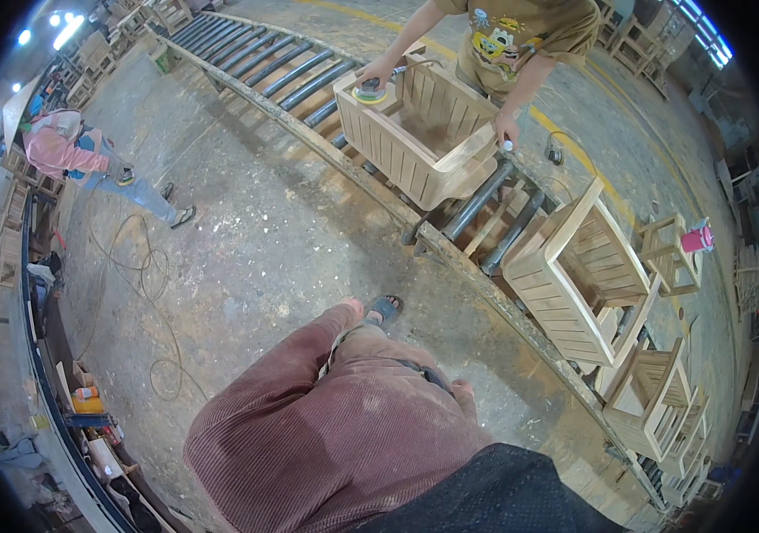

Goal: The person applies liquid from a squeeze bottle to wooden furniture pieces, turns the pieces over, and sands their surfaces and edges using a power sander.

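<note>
Light-brown wood forms the open-topped, rectangular slatted box (388, 153) at the far centre of the scene, seated on a roller conveyor (317, 85) with dark cylindrical rollers. A round hand sander (369, 91) with a yellow-green pad edge rests at the rim of its left end, gripped by the co-worker's tool hand (377, 75). The co-worker's other hand (505, 127) is near the right end; whether it bears on the wood cannot be told.

Recommended handling: hold the pad flat to the rim, since a tilted pad would probably round the edge. Apply light, even pressure and follow the grain. Slow down at the corner joints, where grain direction is likely to change. Brace the box, as free rollers could let it creep.

Wearer's hands: the left hand (354, 306) shows as a small patch beyond the maroon corduroy sleeve (264, 400); the right hand (464, 392) is likewise mostly covered, at near centre. Whether either is spread, closed or holding something cannot be told. Both are well apart from the box.

Appearance: upright slats line the walls beneath a thick, pale, flat rim. The interior is a darker brown. A second light-brown slatted box (557, 298), of similar build, sits tilted farther right along the conveyor.
</note>
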Demonstrator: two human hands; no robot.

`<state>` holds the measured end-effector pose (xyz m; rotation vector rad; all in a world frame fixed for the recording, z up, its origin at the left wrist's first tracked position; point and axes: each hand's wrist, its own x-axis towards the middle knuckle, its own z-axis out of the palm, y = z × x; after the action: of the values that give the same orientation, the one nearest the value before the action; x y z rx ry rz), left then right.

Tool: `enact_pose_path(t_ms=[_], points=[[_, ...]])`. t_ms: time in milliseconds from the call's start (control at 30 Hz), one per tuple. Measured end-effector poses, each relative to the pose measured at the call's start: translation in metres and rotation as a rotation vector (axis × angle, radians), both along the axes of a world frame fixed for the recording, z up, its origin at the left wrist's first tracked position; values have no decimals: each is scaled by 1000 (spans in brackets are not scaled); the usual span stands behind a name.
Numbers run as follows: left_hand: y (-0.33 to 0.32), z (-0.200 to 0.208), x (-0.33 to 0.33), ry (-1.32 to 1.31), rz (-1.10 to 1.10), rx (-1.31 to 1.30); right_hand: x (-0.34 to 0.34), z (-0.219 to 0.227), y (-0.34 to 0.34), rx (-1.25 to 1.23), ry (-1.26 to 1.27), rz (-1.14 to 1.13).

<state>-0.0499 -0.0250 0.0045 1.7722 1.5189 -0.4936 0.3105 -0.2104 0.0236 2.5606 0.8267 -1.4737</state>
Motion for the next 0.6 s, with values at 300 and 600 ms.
enact_pose_path(t_ms=[300,600], points=[[7,7,3,-20,26,-2,7,-14,0,4,13,-4],[15,24,18,-16,75,-100,16,-30,-11,66,-69,37]])
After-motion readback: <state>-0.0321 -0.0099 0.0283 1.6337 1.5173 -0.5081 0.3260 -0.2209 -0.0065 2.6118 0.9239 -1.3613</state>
